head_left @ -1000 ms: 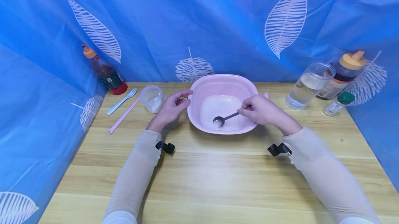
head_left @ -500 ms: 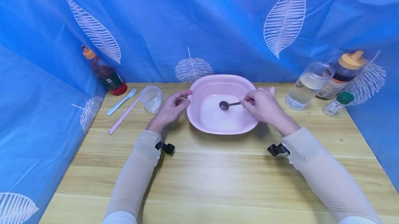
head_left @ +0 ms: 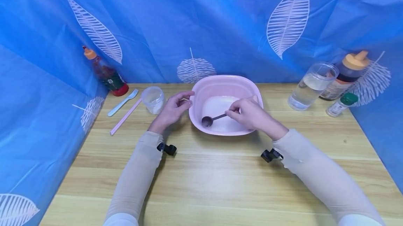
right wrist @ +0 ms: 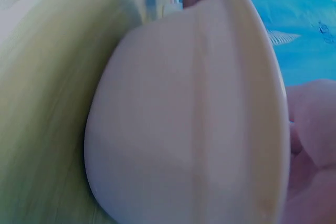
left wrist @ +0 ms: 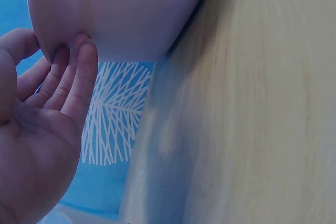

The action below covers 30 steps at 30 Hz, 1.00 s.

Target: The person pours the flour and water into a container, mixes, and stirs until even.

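Note:
A pink basin (head_left: 231,131) stands on the table, with a whitish layer, apparently liquid, over its bottom. On its left rim my left hand (head_left: 173,110) grips the edge; the left wrist view has the thumb at the rim and the fingers (left wrist: 79,85) against the outer wall. My right hand (head_left: 250,113) is above the basin's right part and pinches the handle of a dark round-bowled spoon (head_left: 207,121). The spoon's bowl is low inside the basin, near its front left corner. In the right wrist view the basin wall (right wrist: 157,124) hides the spoon and part of that hand (right wrist: 315,145).
Left of the basin are a clear cup (head_left: 153,100) with some white stuff, pink chopsticks (head_left: 126,117), a light blue fork (head_left: 122,103) and a red sauce bottle (head_left: 108,75). At right stand a water glass (head_left: 311,86), a dark sauce bottle (head_left: 344,75) and a green-capped jar (head_left: 341,104).
The right hand first drew the spoon up and back to the right, then swung it left and toward the front of the basin. My left hand stayed at the rim.

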### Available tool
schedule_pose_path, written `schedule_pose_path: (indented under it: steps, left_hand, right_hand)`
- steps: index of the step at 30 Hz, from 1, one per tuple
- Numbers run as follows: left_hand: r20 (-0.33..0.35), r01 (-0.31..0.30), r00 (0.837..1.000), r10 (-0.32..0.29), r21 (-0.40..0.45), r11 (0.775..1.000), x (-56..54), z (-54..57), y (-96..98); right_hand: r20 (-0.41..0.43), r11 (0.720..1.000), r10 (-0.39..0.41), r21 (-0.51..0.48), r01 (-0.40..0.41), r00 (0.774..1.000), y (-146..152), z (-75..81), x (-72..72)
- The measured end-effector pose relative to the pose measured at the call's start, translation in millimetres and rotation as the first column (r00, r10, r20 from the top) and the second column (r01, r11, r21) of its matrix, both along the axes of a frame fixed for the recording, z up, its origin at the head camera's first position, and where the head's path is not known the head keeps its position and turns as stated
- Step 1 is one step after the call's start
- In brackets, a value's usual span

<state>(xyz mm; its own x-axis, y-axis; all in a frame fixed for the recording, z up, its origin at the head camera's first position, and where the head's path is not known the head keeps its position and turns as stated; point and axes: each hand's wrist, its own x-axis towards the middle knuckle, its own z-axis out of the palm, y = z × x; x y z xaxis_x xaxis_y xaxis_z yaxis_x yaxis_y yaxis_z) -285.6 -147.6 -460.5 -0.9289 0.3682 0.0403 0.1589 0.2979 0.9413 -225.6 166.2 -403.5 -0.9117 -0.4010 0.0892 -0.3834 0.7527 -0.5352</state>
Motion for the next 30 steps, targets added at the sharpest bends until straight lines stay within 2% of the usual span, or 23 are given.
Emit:
schedule_pose_path:
  steps: [5, 12, 21, 25, 30]
  left_hand:
    - [-0.003, 0.004, 1.000, -0.004, 0.004, 1.000, 0.8, 0.9, 0.6]
    - [0.002, 0.000, 1.000, 0.000, 0.001, 1.000, 1.0, 0.5, -0.1]
    - [0.009, -0.002, 1.000, 0.002, 0.002, 1.000, 1.1, 1.1, 0.2]
    - [0.015, -0.005, 1.000, 0.005, 0.003, 1.000, 0.3, 0.4, 0.0]
    - [0.013, -0.006, 1.000, 0.006, 0.001, 1.000, 0.0, -0.1, 0.0]
  right_hand:
    - [-0.012, 0.995, -0.068, 0.066, 0.068, 0.998, -3, -0.3, -1.8]
    - [-0.011, 0.978, -0.184, 0.102, 0.185, 0.983, 11, 3.3, -6.4]
    - [-0.044, 0.960, -0.247, 0.122, 0.250, 0.968, 34, 3.6, -10.0]
    - [-0.057, 0.961, -0.250, 0.105, 0.255, 0.967, 39, 2.9, -9.9]
    - [0.025, 0.969, -0.248, -0.002, 0.248, 0.968, 35, 3.5, -9.3]
